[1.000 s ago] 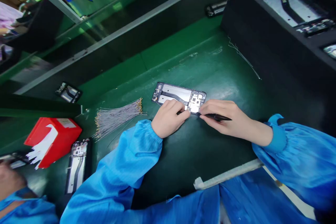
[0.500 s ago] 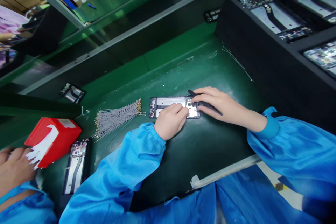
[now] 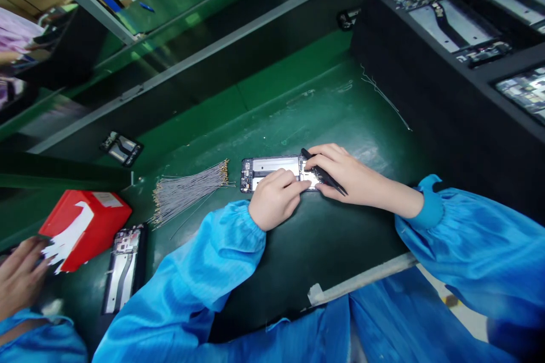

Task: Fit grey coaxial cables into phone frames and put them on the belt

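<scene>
An opened phone frame with a bare circuit board lies flat on the green mat. My left hand rests on its near edge, fingers curled and pinched over the middle of the frame. My right hand covers the frame's right end and grips a black pen-like tool that lies across the fingers, its tip pointing to the far left. What the left fingertips pinch is too small to see.
A fan of thin grey cables lies left of the frame. A red box and another phone frame sit at the lower left, where another person's hand reaches. A black tray of phone frames stands at the right.
The phone frame turned level with the table edge. My right hand came up over the frame's right end, and the tool swung from pointing right to lying across the frame.
</scene>
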The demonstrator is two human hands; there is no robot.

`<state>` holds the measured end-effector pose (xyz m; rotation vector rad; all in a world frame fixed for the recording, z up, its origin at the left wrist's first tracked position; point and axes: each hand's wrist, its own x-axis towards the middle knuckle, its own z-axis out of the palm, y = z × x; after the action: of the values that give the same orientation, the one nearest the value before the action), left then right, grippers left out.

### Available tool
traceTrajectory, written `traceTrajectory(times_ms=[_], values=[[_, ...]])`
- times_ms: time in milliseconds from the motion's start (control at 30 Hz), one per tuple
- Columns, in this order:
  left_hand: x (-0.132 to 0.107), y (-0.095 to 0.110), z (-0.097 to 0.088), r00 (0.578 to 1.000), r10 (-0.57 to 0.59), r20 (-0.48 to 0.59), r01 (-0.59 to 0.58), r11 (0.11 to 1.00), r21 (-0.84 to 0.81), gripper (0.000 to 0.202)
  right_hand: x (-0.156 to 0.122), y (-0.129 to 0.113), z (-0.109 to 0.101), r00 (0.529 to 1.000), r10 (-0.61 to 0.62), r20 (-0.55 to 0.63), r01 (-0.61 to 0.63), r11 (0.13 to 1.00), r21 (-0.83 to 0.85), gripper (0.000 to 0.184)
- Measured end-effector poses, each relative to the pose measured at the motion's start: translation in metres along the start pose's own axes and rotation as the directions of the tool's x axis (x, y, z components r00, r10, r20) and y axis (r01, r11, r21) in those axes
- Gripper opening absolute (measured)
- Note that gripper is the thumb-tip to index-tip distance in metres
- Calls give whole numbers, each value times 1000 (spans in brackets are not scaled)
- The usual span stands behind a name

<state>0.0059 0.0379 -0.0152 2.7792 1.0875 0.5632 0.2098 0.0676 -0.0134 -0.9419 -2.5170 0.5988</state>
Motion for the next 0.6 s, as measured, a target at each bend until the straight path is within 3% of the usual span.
traceTrajectory(times_ms=[133, 600], values=[[-6, 0, 1, 995, 103, 0, -102, 995, -20, 26, 0, 1, -1, 1000, 5, 16, -5, 1000, 11, 34], [-5, 1, -1, 987, 157, 44, -158, 987, 21, 28, 14, -7, -4, 994, 73, 85, -67, 995, -74, 33]])
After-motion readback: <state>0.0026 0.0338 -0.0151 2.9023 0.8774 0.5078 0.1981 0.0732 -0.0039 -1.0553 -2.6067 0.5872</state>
